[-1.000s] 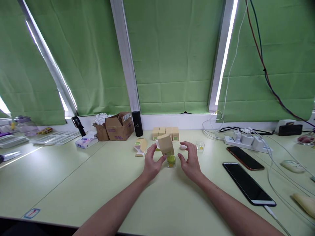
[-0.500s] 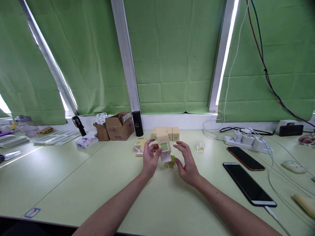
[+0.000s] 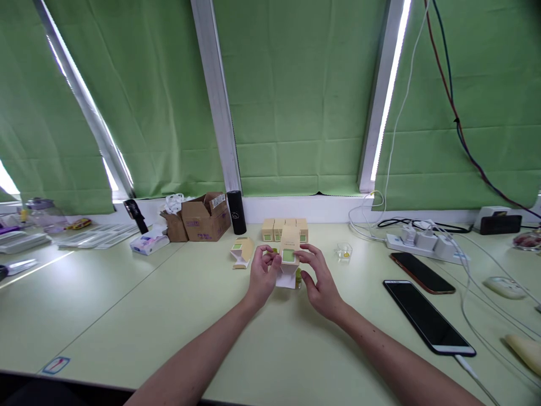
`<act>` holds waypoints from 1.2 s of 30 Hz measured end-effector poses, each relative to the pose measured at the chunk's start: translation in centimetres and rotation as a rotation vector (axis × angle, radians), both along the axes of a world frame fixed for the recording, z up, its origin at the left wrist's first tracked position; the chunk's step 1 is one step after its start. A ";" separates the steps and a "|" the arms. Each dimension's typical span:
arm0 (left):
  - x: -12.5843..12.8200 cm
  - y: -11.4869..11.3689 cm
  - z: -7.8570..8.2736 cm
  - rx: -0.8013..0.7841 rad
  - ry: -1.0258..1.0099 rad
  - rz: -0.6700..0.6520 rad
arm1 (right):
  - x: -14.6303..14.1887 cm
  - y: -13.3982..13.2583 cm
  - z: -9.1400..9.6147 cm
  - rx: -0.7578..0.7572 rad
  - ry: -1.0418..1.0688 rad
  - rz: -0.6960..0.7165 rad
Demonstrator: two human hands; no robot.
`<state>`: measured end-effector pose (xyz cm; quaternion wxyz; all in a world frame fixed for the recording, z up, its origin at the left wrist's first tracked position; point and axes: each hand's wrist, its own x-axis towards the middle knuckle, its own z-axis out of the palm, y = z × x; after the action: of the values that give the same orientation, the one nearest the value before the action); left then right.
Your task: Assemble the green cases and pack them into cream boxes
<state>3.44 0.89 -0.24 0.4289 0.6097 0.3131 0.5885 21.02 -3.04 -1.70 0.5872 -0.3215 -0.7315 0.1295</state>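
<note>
A small tan carton (image 3: 289,252) with a green square label stands upright between my two hands, its open bottom flaps near the tabletop. My left hand (image 3: 262,277) grips the carton's left side with curled fingers. My right hand (image 3: 320,279) touches its right side with thumb and fingertips. A small jar with a green top (image 3: 298,276) is mostly hidden behind the carton's flaps. A row of matching tan cartons (image 3: 284,228) stands just behind, and one opened carton (image 3: 241,251) lies to the left.
Two phones (image 3: 428,321) (image 3: 421,272) lie at the right, with a white power strip (image 3: 425,242) and cables beyond. A small clear cup (image 3: 344,250) sits right of the hands. Brown cardboard boxes (image 3: 205,217), a black cylinder (image 3: 235,212) and a tissue pack (image 3: 147,242) stand at the back left.
The carton was tilted above the jar in my left hand; it has turned upright and come down over the jar. My right hand has closed in onto its right side.
</note>
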 end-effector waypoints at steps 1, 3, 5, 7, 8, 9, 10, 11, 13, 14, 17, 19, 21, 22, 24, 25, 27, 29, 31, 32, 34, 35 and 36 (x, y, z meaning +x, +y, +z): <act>0.0 0.0 -0.1 0.004 0.019 0.003 | 0.0 0.0 0.0 -0.016 0.012 0.003; -0.1 0.1 -0.3 0.025 0.057 0.012 | 0.0 0.0 0.1 -0.051 0.043 0.012; -0.2 0.0 -0.3 0.081 0.078 0.031 | -0.1 0.0 0.1 -0.075 0.086 0.021; -0.3 -0.2 -0.2 0.169 0.096 0.053 | 0.0 0.1 0.1 -0.098 0.128 0.024; -0.4 -0.3 -0.1 0.213 0.112 0.060 | 0.0 0.1 0.1 -0.112 0.146 0.024; -0.5 -0.4 -0.1 0.249 0.134 0.063 | 0.0 0.2 0.1 -0.127 0.164 0.025; -0.5 -0.5 -0.1 0.276 0.158 0.060 | 0.1 0.3 0.1 -0.141 0.179 0.026; -0.6 -0.6 -0.1 0.297 0.179 0.050 | 0.1 0.4 0.1 -0.154 0.194 0.028; -0.7 -0.6 -0.1 0.330 0.204 0.021 | 0.2 0.5 0.0 -0.169 0.216 0.029; -0.8 -0.6 -0.2 0.346 0.211 0.006 | 0.3 0.6 -0.1 -0.172 0.221 0.028; -0.8 -0.4 -0.4 0.374 0.236 -0.010 | 0.3 0.7 -0.2 -0.168 0.208 0.019; -0.8 -0.3 -0.4 0.379 0.246 0.004 | 0.3 0.7 -0.2 -0.164 0.193 0.016; -0.7 -0.2 -0.5 0.381 0.235 0.020 | 0.2 0.6 -0.2 -0.166 0.180 0.018; -0.6 -0.1 -0.4 0.380 0.223 0.027 | 0.2 0.5 -0.1 -0.171 0.174 0.019; -0.5 0.0 -0.4 0.374 0.193 0.041 | 0.2 0.4 0.0 -0.184 0.163 0.026; -0.4 0.0 -0.4 0.369 0.178 0.048 | 0.2 0.3 0.0 -0.191 0.159 0.030; -0.3 0.1 -0.4 0.356 0.154 0.067 | 0.1 0.2 0.1 -0.205 0.154 0.040; -0.2 0.2 -0.4 0.338 0.138 0.081 | 0.1 0.1 0.2 -0.215 0.148 0.043; -0.2 0.3 -0.4 0.322 0.129 0.088 | 0.1 0.1 0.2 -0.214 0.140 0.035; -0.2 0.3 -0.4 0.315 0.126 0.089 | 0.1 0.0 0.2 -0.212 0.137 0.031; -0.2 0.3 -0.5 0.305 0.120 0.092 | 0.1 0.0 0.2 -0.207 0.135 0.028; -0.2 0.3 -0.5 0.299 0.119 0.091 | 0.1 0.0 0.2 -0.205 0.134 0.028; -0.2 0.3 -0.5 0.293 0.119 0.088 | 0.1 0.0 0.3 -0.203 0.134 0.028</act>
<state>3.26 1.21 -0.69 0.2901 0.6852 0.2752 0.6087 21.11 -3.09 -1.43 0.5974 -0.3595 -0.6781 0.2326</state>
